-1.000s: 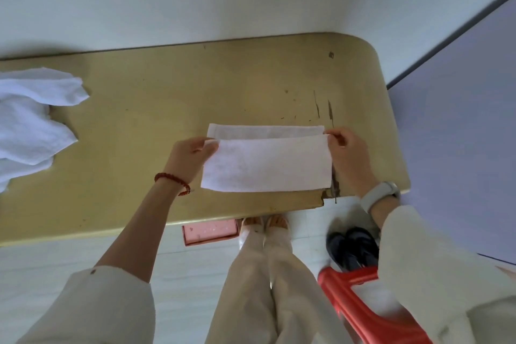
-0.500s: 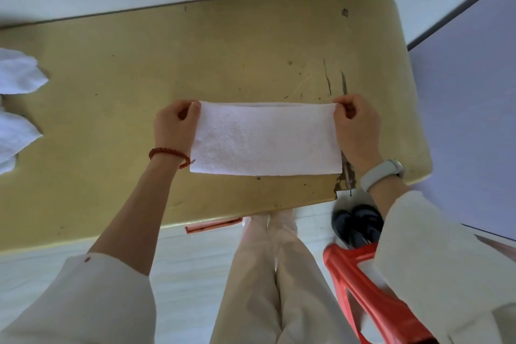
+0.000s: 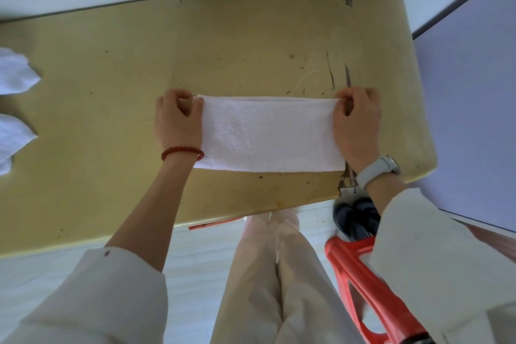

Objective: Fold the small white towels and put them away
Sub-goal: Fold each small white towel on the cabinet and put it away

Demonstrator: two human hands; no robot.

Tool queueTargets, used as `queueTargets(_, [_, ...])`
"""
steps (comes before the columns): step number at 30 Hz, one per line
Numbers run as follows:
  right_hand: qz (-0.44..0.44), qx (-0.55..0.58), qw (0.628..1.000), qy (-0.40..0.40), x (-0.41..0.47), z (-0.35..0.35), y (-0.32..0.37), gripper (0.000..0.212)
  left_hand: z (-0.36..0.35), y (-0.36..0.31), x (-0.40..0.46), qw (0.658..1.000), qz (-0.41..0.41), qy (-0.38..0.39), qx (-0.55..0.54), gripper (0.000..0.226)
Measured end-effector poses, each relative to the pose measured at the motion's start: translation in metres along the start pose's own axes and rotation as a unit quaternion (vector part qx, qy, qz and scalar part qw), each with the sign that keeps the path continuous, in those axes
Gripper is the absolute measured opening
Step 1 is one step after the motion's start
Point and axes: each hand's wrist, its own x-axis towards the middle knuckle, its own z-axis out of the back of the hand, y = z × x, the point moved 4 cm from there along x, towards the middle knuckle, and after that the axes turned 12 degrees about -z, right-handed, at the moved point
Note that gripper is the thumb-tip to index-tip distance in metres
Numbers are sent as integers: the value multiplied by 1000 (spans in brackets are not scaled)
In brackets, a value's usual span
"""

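Top layer now drawn level with far edge since a second ago. White towel (image 3: 269, 134) lies flat on yellow table (image 3: 111, 92) near front edge. Left hand (image 3: 178, 120), right hand (image 3: 356, 123) pinch far corners — likely aligning edges. Unfolded towels (image 3: 14, 109) wait far left.

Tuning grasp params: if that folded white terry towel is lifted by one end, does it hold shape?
Probably not. The folded white terry towel looks thin and soft, so likely floppy. Both hands, left hand and right hand, pinch its corners. It seems light and not slippery.

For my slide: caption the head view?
Both hands, left hand and right hand, pinch a folded white towel on the yellow table.
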Motion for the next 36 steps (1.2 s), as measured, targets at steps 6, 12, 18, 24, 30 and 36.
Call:
queueTargets(6, [188,-117,974,-51,-16,-13,26,20,-9,-11,0,976,-197,34,88,22])
queueTargets(12, [207,-148,966,-33,-19,-26,28,17,-4,-7,7,970,-223,67,62,16])
queueTargets(18, [192,-153,969,-6,-13,-26,26,15,0,-7,15,968,-225,98,59,8])
queueTargets(24, [191,-146,970,-20,-13,-27,23,11,3,-11,16,960,-258,99,54,5])
queueTargets(30, [188,-147,971,-17,-13,-27,22,10,-4,-12,21,975,-202,86,46,12])
queueTargets(36, [161,-148,976,3,-9,-23,30,14,-11,-9,22,982,-164,82,44,15])
